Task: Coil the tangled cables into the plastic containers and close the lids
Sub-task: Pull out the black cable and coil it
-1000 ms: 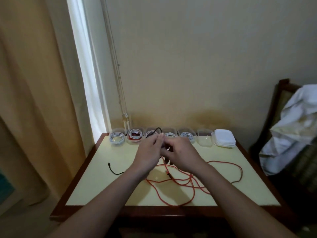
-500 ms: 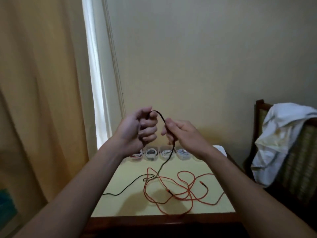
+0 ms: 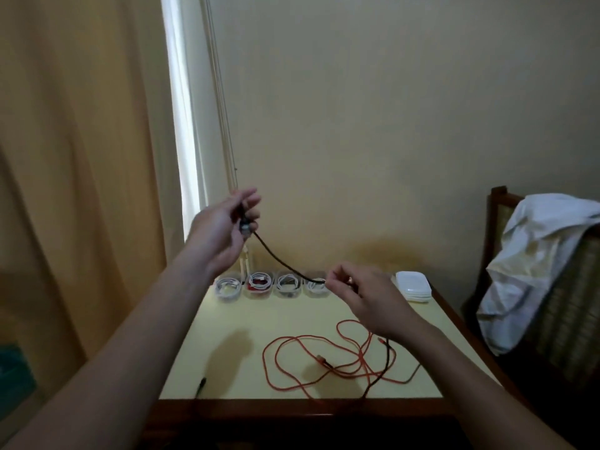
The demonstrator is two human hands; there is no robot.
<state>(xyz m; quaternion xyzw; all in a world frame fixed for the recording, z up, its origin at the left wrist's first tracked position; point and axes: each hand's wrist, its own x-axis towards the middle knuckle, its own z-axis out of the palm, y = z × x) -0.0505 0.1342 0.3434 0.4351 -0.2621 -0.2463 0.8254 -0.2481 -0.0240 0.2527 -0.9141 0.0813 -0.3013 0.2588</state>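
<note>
So we've got the black cable (image 3: 279,259) stretched between both hands above the table (image 3: 233,323). Our left hand (image 3: 224,228) is raised up high near the window edge, fingers curled around one end of the cable, with what looks like a small bundle or plug at the bottom of the grip, though it's too blurry to say which. From there the cable sags down and to the right into our right hand (image 3: 360,297), which pinches it between thumb and fingertips, lower and closer to the tabletop. Below the right hand the black cable drops down and runs off the front edge of the table, crossing the red cable (image 3: 311,355). That one lies loose and tangled in several loops on the yellow tabletop, not touched by either hand. A short black end (image 3: 202,384) sits near the front left edge of the table.

Along the back edge, against the wall, we can see a row of four clear plastic containers (image 3: 258,284) side by side, each with a coiled cable inside, all without lids. To the right of the row sits a stack of white lids (image 3: 414,284). Off to the right, a wooden chair (image 3: 496,203) has a white cloth (image 3: 532,251) draped over it.
</note>
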